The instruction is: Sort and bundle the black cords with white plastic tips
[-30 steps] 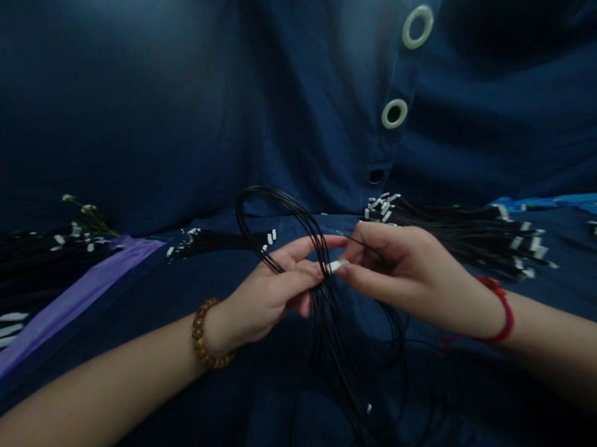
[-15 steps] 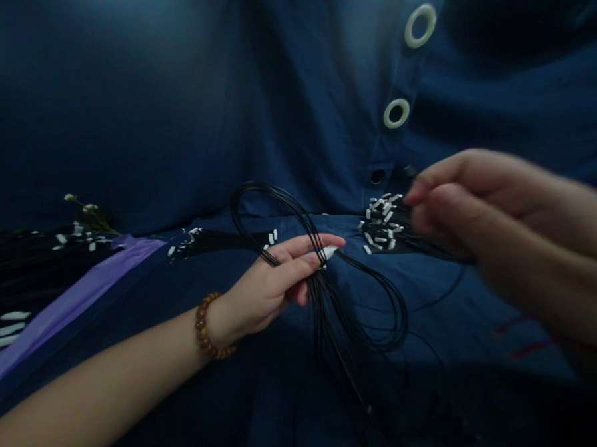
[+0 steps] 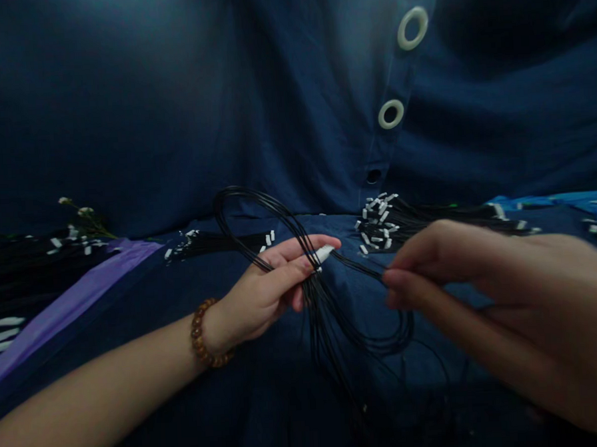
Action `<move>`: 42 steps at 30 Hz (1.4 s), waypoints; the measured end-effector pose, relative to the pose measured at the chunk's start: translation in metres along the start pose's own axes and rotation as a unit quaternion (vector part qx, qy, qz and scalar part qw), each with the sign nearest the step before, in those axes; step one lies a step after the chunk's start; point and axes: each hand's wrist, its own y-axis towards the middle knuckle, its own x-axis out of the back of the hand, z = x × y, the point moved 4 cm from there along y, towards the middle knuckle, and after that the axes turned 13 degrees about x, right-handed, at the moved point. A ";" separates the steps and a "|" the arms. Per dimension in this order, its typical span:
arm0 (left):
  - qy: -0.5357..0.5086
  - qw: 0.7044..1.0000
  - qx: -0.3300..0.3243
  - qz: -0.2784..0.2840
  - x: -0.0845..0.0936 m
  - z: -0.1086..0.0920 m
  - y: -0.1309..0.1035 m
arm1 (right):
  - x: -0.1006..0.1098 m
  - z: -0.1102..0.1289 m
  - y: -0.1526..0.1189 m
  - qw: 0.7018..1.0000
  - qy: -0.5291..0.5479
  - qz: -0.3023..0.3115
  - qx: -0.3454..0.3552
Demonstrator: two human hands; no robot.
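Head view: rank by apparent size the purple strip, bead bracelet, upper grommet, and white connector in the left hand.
1. purple strip
2. bead bracelet
3. upper grommet, close to the bracelet and farther from the camera, so unsure
4. white connector, pinched in the left hand

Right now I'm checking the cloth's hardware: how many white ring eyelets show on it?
2: upper eyelet near the top right, lower eyelet just below it. A dark hole beneath may be a third, unclear.

I sit at dark blue cloth (image 3: 122, 112) hanging like a wall; two pale rings (image 3: 408, 28) shine; the light is dim.
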 end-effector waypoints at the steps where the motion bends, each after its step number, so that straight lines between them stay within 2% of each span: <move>1: 0.000 1.000 -0.001 0.001 -0.001 0.000 -0.001 | -0.005 0.004 0.004 1.000 0.003 0.012 0.003; 3: 0.006 1.000 -0.002 0.003 -0.003 -0.001 -0.002 | -0.015 0.006 0.007 1.000 0.004 0.029 0.004; 7: 0.020 1.000 0.001 0.002 -0.006 -0.002 -0.004 | -0.023 0.001 0.006 1.000 -0.004 0.011 0.011; 13: 0.012 1.000 0.006 0.007 -0.009 -0.002 -0.007 | -0.023 0.003 0.006 1.000 -0.002 -0.006 0.028; 22: 0.011 1.000 0.004 0.002 -0.011 -0.002 -0.008 | -0.023 0.004 0.004 0.997 -0.060 -0.012 0.048; 29: 0.007 1.000 0.012 -0.018 -0.013 -0.002 -0.008 | -0.024 0.011 0.004 0.987 -0.123 -0.019 0.100; 37: 0.029 0.999 0.013 -0.037 -0.016 -0.004 -0.009 | -0.026 0.015 0.000 0.981 -0.131 -0.030 0.142; 42: 0.036 0.999 0.016 -0.035 -0.015 -0.003 -0.009 | -0.026 0.014 -0.001 0.981 -0.128 -0.032 0.143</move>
